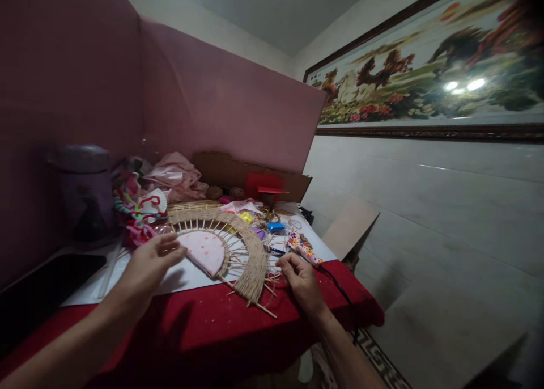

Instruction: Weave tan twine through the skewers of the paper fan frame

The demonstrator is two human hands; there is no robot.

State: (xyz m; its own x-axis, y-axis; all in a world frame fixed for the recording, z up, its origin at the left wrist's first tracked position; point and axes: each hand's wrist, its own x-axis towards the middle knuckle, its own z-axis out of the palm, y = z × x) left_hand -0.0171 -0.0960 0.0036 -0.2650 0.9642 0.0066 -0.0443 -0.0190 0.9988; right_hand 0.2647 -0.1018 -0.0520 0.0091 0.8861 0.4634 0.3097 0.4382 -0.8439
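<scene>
A round woven jute ring (250,253) with thin wooden sticks as spokes lies on the table, with a pink dotted centre piece (206,250). My left hand (151,261) rests flat at its left side, fingers stretched toward the pink piece. My right hand (300,275) is at the ring's right edge, fingers curled in a pinch near the stick ends; what it grips is too small to name. A patterned glue gun (302,248) with a black cord lies just beyond my right hand.
A red cloth (204,326) covers the table, with white paper (182,278) under the work. A purple pot (85,187), coloured pipe cleaners (131,210), pink fabric (176,176), a cardboard box (238,170) and small bits crowd the back. A dark phone (51,275) lies left.
</scene>
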